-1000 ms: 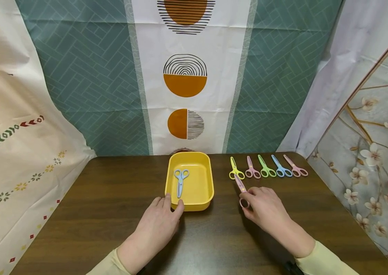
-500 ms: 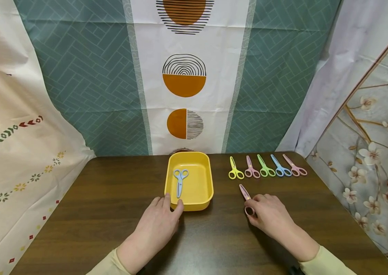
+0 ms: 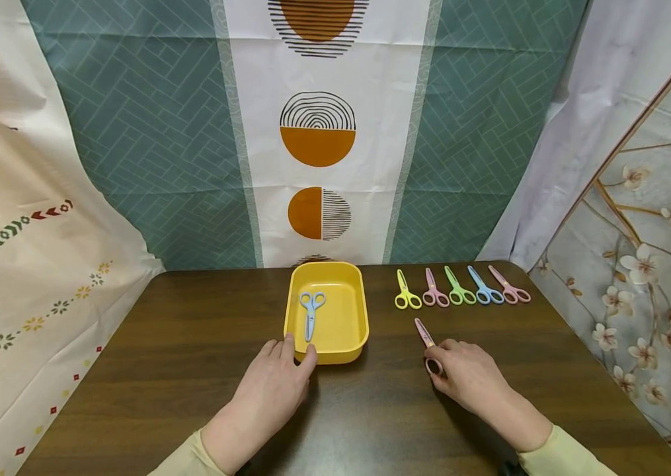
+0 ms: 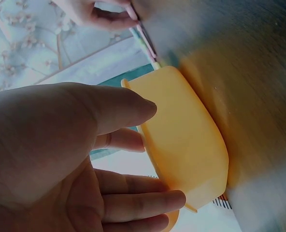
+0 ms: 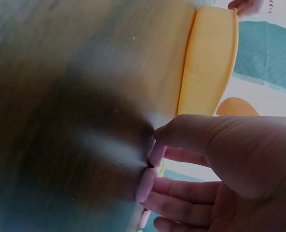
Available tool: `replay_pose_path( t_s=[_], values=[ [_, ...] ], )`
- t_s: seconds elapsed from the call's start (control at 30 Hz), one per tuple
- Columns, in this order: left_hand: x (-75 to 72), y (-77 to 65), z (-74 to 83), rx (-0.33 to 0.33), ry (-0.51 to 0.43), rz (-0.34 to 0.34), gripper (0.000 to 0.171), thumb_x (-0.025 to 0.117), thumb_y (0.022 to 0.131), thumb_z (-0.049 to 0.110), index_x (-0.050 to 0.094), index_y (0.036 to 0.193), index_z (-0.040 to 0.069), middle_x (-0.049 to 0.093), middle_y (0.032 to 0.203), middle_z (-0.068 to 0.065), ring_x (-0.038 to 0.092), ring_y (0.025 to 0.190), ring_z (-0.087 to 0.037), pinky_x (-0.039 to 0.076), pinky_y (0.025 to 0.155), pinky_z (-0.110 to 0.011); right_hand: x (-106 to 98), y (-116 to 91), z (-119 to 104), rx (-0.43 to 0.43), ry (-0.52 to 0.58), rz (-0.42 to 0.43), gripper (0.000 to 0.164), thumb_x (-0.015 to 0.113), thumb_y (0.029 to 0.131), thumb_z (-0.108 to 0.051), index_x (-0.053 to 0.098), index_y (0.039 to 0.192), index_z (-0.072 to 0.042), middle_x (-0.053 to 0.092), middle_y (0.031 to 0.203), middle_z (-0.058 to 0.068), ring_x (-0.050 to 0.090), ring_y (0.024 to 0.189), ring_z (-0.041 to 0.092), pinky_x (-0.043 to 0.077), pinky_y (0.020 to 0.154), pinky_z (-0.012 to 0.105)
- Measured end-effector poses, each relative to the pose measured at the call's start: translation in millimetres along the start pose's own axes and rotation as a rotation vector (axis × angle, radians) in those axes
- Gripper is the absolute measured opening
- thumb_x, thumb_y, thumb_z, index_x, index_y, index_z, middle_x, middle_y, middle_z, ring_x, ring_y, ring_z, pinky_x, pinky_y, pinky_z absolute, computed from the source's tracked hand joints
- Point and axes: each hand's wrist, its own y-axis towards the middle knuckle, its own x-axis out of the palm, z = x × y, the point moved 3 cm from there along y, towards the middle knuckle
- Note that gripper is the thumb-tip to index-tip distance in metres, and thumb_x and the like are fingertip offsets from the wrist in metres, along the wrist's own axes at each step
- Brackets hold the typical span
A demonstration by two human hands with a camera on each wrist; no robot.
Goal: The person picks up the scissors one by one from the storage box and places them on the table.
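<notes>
My right hand pinches a pair of pink scissors by the handles, with the blades pointing away from me, low at the table. In the right wrist view, thumb and fingertips are at the pink handle loops. My left hand rests at the near left corner of a yellow tray, its fingers fairly straight. The left wrist view shows the thumb against the tray's outer wall and the index fingertip at the rim. Inside the tray lies a pair of blue scissors, handles toward the back.
Along the table's back right stands a row of scissors: yellow, pink, green, blue and another pink. Patterned cloths hang behind and at both sides of the brown table.
My right hand has drawn the pink scissors toward me and slightly right, away from the yellow pair, then stayed nearly still. My left hand has kept its place at the tray.
</notes>
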Motion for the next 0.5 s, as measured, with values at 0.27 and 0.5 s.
replay_pose_path(
  t_s=[0.27,0.5],
  values=[
    [0.3,0.1,-0.5,-0.006,-0.011,-0.02,0.046,0.086,0.092,0.027,0.066,0.129,0.008,0.074,0.117,-0.031,0.078,0.096,-0.04,0.059,0.098,-0.047,-2,-4,-4,0.026,0.002,0.006,0.032,0.097,0.079,-0.014,0.079,0.105,-0.015,0.077,0.109,0.006,0.075,0.085,0.028,0.062,0.072,0.047],
    [2.5,0.4,-0.2,-0.004,-0.014,-0.004,0.048,0.088,0.09,0.026,0.066,0.127,0.007,0.073,0.115,-0.032,0.077,0.095,-0.04,0.059,0.096,-0.048,-6,-10,-10,0.036,-0.024,-0.088,0.041,0.095,0.085,-0.023,0.08,0.121,-0.01,0.077,0.127,0.012,0.075,0.117,0.033,0.061,0.097,0.053]
  ],
)
